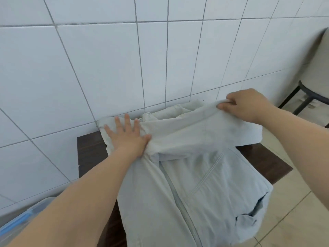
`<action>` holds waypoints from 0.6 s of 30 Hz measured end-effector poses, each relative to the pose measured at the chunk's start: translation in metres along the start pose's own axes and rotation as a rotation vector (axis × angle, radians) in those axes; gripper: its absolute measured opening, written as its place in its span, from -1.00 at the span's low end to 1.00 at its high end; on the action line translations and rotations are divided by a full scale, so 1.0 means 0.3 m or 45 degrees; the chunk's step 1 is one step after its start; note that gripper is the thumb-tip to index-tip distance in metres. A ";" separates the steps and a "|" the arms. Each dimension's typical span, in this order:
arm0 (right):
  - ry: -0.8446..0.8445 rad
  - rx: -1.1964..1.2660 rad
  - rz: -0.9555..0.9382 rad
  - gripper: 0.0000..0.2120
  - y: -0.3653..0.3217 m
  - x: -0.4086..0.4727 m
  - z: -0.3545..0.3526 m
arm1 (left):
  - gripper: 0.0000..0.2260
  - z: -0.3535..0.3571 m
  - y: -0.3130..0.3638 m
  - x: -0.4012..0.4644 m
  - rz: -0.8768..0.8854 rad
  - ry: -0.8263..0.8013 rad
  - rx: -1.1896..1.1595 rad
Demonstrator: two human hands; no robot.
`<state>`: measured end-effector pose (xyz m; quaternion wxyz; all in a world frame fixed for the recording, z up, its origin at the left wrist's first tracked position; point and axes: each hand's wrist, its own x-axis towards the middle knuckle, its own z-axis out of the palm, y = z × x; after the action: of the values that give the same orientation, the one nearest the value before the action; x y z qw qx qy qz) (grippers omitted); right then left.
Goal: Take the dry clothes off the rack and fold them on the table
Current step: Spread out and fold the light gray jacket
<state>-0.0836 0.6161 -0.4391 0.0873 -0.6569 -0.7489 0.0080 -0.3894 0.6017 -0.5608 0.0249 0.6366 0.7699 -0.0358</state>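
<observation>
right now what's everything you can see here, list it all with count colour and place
jacket: one, pale grey-blue, zip front, spread on the table, one sleeve lifted across it
table: one, dark brown, against the wall
wall: one, white tiles, behind the table
floor: one, beige tiles, right of the table
stool: one, black frame, far right by the wall
plastic box: one, clear with blue trim, lower left
left hand: flat, pressing the jacket's shoulder
right hand: pinching the sleeve end
</observation>
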 end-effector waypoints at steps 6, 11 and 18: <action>-0.089 -0.006 -0.020 -0.55 -0.009 -0.074 -0.144 | -0.38 0.010 0.118 -0.155 0.227 -0.251 -0.301; -0.322 -0.307 -0.014 -0.58 0.046 -0.177 -0.205 | -0.30 0.029 0.103 -0.163 0.116 -0.332 -0.123; 0.101 -0.295 -0.138 -0.58 -0.078 -0.304 -0.248 | -0.38 -0.120 0.178 -0.260 0.038 -0.038 -0.351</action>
<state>-0.0850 0.5155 -0.3737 0.0406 -0.6208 -0.7753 -0.1093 -0.3219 0.5385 -0.5197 0.1240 0.6379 0.7576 0.0613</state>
